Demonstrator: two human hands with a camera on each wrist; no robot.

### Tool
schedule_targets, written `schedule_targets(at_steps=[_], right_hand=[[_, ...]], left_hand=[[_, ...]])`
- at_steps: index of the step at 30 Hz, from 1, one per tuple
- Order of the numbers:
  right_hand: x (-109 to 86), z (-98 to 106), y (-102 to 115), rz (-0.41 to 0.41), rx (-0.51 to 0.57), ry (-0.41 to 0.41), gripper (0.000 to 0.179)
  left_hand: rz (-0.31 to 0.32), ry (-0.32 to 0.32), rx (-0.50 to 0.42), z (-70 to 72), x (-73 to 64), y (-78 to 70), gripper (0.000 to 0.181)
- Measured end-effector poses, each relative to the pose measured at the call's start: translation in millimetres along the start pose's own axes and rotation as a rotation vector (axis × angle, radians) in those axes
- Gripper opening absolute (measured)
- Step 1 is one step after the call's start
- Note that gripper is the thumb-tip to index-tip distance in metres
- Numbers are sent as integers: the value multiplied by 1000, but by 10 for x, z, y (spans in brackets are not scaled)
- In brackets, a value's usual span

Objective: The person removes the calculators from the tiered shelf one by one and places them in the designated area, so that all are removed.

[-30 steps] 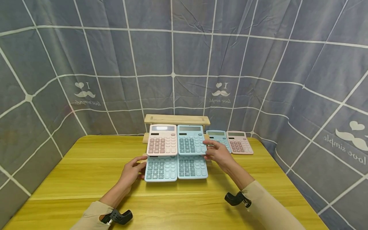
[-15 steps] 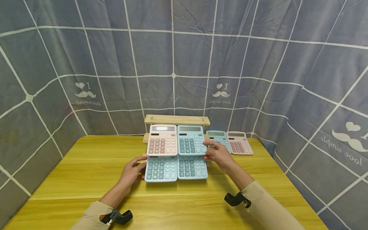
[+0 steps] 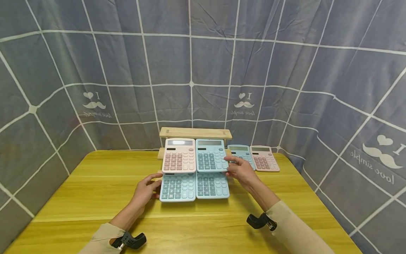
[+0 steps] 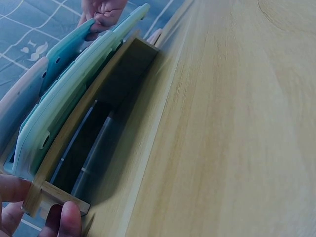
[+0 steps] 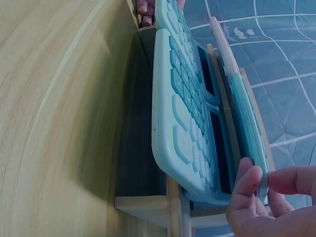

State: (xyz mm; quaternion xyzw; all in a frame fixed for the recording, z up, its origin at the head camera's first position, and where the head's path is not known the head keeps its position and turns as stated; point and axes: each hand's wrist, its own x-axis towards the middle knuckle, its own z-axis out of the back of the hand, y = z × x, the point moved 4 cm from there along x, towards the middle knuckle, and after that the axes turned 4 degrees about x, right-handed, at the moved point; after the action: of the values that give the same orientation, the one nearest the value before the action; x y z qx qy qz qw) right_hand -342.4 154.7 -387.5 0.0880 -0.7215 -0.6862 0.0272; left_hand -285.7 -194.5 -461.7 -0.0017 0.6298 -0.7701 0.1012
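A wooden stand [image 3: 195,133] carries calculators in two tiers. Its upper tier has a pink calculator [image 3: 179,155] on the left and a blue calculator [image 3: 210,155] on the right. Two more blue ones, lower left [image 3: 177,190] and lower right [image 3: 212,187], lean side by side below them, their tops partly hidden. My right hand [image 3: 243,173] pinches the right edge of the upper blue calculator; thumb and fingers [image 5: 247,190] meet across it in the right wrist view. At the lower left, my left hand [image 3: 146,192] grips the end of the stand's wooden frame [image 4: 61,192].
Behind the stand's right side, another blue calculator [image 3: 240,152] and a pink one [image 3: 264,158] lie next to each other, the blue one partly covered by my right hand. The yellow wooden table [image 3: 190,229] ends at a grey checked curtain [image 3: 209,63].
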Motion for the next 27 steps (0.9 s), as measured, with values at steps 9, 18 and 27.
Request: schedule_targets(at_steps=[9,18,27], right_hand=[[-37,20,23,-4,17,-4,49],[-76,72,59,-9,18,-10,50],[-126,155,111,-9,13,-19,50]], left_hand=[[-1,-6,2,0,-11,-5,37],[-4,-6,2,-13,-12,-18,36],[-1,-5,16,-11,-24,-14,37]])
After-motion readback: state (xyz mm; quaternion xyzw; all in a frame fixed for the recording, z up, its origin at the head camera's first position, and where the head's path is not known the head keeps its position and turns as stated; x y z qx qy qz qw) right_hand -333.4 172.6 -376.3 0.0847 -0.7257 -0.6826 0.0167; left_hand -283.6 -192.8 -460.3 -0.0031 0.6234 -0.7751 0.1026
